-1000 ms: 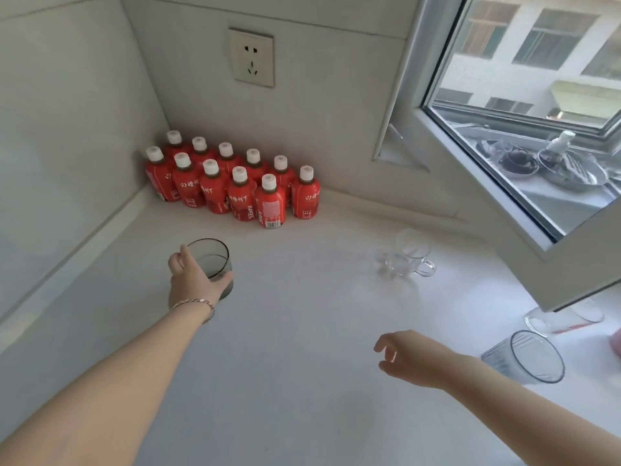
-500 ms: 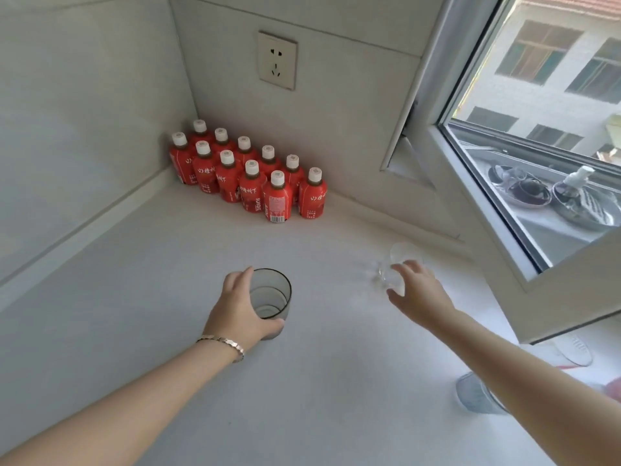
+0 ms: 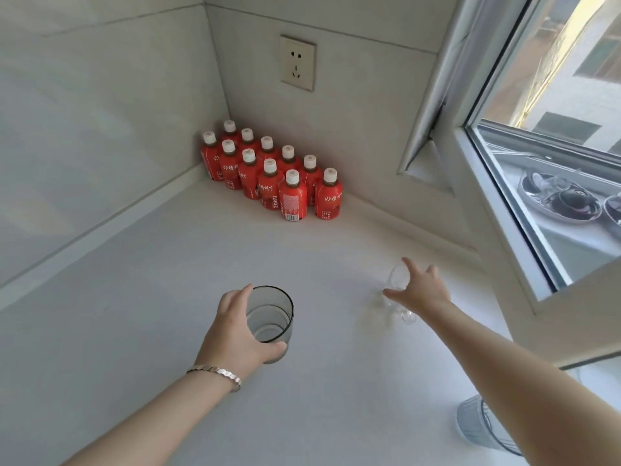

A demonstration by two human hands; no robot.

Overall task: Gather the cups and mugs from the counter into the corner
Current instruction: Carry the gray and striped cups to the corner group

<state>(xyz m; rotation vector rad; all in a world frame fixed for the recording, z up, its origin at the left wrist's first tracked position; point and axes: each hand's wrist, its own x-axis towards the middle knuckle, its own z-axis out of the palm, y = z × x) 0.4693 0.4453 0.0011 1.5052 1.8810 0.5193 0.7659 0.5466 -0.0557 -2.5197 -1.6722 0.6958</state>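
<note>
A smoky grey glass tumbler (image 3: 273,314) stands upright on the white counter (image 3: 168,280), and my left hand (image 3: 238,334) is wrapped around its left side. To the right, a clear glass mug (image 3: 398,284) with a small handle sits on the counter; my right hand (image 3: 420,290) is over it with the fingers curled on its rim and side. The hand hides most of the mug. A ribbed clear cup (image 3: 477,428) stands at the lower right, partly behind my right forearm.
Several red juice bottles (image 3: 272,176) with white caps fill the corner against the walls. A wall socket (image 3: 297,62) is above them. An open window frame (image 3: 504,196) juts over the counter's right side. Bare counter lies between the bottles and the glasses.
My right hand has reached forward from near the front edge onto the clear mug. My left hand has stayed on the grey tumbler while the view shifted.
</note>
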